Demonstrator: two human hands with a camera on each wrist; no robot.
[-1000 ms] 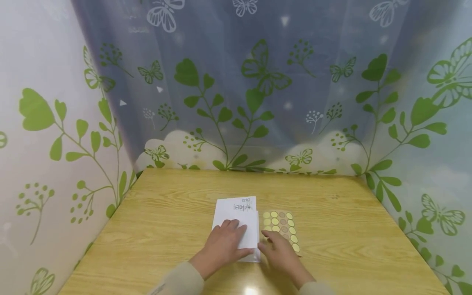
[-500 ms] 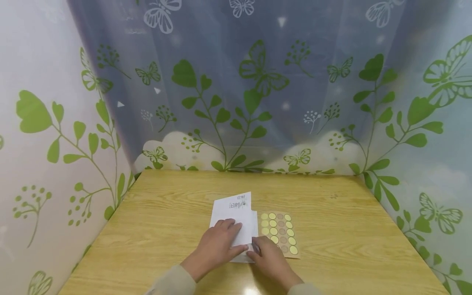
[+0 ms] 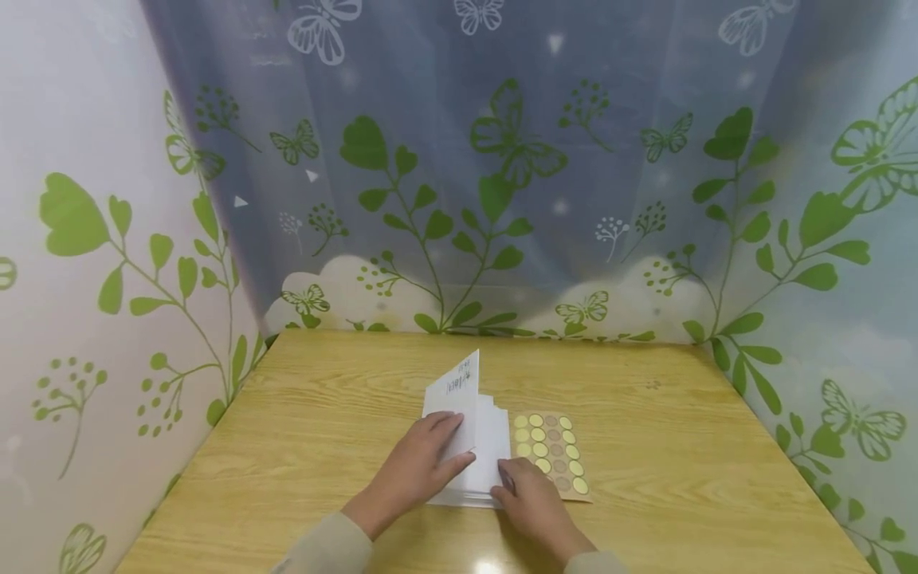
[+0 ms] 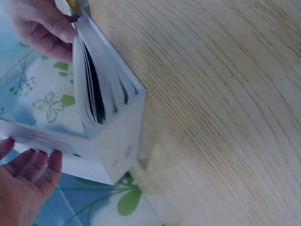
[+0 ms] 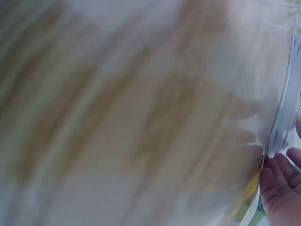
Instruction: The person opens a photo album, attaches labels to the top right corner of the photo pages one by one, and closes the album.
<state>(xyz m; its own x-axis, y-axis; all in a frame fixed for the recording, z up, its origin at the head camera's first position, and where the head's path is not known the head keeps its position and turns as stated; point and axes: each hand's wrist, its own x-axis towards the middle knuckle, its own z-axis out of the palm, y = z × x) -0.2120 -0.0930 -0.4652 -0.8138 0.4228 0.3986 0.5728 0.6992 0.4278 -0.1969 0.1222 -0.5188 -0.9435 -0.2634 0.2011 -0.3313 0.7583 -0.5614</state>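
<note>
A white book [image 3: 489, 442] lies on the table, its front cover [image 3: 459, 391], with dark handwriting-like lettering, standing up from the pages. My left hand [image 3: 412, 470] holds this cover near its lower part, fingers on the face and thumb at the bottom edge. In the left wrist view, the left hand's fingers [image 4: 40, 169] touch a flap with small print, and the page block [image 4: 101, 70] is fanned slightly. My right hand [image 3: 534, 502] pinches the book's lower right edge between thumb and fingers. A small dark patch shows between them.
Just right of the book lies a tan sheet [image 3: 582, 498] with rows of round yellow stickers, partly behind the right hand. The wooden table [image 3: 681, 446] is enclosed by curtains [image 3: 574, 239] printed with green leaves and butterflies.
The front cover has risen from lying flat to standing steeply, tilting left and baring the pages. My right hand has moved from beside the book onto its lower right edge.
</note>
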